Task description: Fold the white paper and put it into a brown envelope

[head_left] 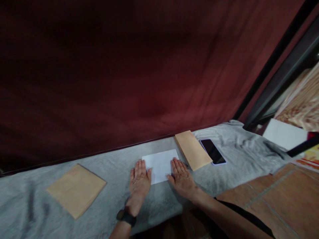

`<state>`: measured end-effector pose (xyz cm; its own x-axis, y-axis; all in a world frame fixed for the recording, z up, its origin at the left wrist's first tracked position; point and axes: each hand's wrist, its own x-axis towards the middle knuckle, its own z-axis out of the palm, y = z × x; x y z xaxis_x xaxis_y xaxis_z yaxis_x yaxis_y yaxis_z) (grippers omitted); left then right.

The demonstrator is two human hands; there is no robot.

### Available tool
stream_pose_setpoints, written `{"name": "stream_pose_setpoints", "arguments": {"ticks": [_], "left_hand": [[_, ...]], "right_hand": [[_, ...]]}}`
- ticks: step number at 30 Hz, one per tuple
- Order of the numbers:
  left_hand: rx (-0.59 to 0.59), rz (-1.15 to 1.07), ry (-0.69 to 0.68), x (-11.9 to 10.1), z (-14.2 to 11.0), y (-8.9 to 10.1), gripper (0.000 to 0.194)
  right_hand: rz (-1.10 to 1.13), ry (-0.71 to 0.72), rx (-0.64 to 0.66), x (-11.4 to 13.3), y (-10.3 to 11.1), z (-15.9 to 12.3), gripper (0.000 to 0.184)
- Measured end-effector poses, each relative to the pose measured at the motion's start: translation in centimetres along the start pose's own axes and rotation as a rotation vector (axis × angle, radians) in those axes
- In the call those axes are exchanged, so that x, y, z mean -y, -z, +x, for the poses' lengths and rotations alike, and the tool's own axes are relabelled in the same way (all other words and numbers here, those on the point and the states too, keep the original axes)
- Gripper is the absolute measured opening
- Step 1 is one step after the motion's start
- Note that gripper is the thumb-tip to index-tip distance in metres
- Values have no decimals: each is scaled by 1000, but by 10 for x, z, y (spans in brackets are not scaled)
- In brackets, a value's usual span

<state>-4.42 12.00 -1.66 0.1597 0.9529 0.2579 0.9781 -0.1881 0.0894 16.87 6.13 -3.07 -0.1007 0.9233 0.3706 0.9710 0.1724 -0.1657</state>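
A white sheet of paper (160, 163) lies flat on a grey cloth (104, 202). My left hand (139, 181) rests palm down on the sheet's left edge, fingers stretched out and together. On the sheet's right edge my right hand (181, 178) lies flat too, fingers spread. Neither hand holds anything. A black watch (126, 217) is on my left wrist.
A brown envelope (193, 149) lies just right of the sheet, with a dark phone (213, 151) beside it. A larger brown envelope (76, 190) sits at the left. A dark red curtain (124, 73) hangs behind. Tiled floor (281, 196) shows at the right.
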Motion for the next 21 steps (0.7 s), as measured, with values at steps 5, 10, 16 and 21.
{"name": "stream_pose_setpoints", "arguments": {"ticks": [5, 10, 16, 21], "left_hand": [[-44, 8, 68, 7, -4, 1, 59], [-73, -55, -68, -10, -3, 4, 58], [117, -80, -224, -45, -4, 0, 55], [134, -37, -233, -46, -3, -2, 57]], "right_hand": [[-6, -25, 2, 0, -2, -2, 66], [5, -35, 7, 3, 3, 3, 64], [76, 54, 63, 8, 9, 26, 51], [117, 98, 95, 11, -4, 47, 49]]}}
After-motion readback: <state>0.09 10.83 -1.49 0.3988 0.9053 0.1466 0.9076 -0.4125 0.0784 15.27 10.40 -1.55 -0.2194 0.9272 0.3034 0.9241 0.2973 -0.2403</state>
